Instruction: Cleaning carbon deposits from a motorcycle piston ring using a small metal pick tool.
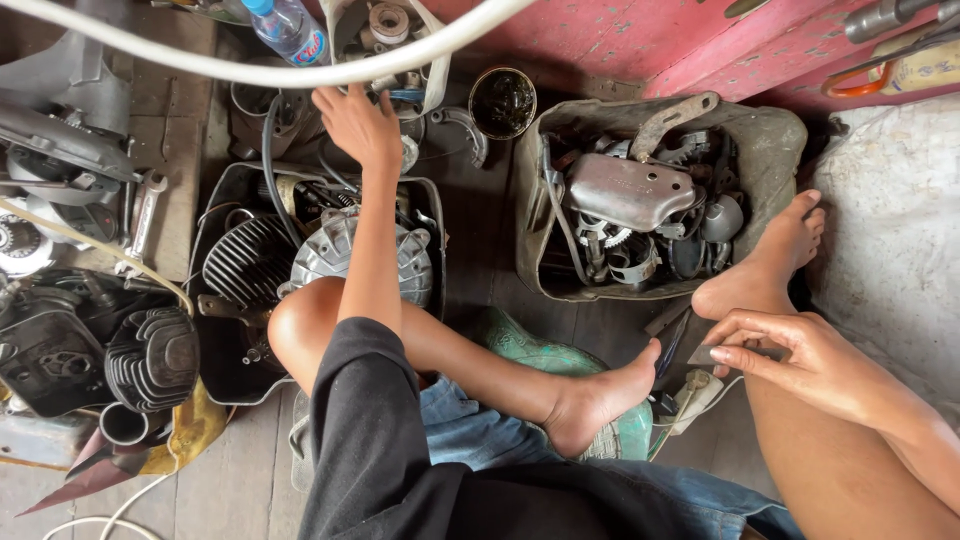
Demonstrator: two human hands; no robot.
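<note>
I sit cross-legged on a wooden floor among engine parts. My left hand (355, 125) reaches far forward over a black tub (222, 345) of engine parts, fingers spread, touching a heap of small metal pieces and cables beside a white bag (436, 75). It grips nothing that I can see. My right hand (790, 355) rests by my right knee, fingers pinched on a small flat grey metal piece (708, 354). A finned silver engine cover (335, 255) lies in the tub under my left forearm.
A grey sack (780, 135) full of metal parts stands at the right. A round tin of dark grease (502, 102) sits behind it. Finned cylinders (152, 355) lie at left, a plastic bottle (287, 28) at top, a white hose (250, 70) crosses overhead.
</note>
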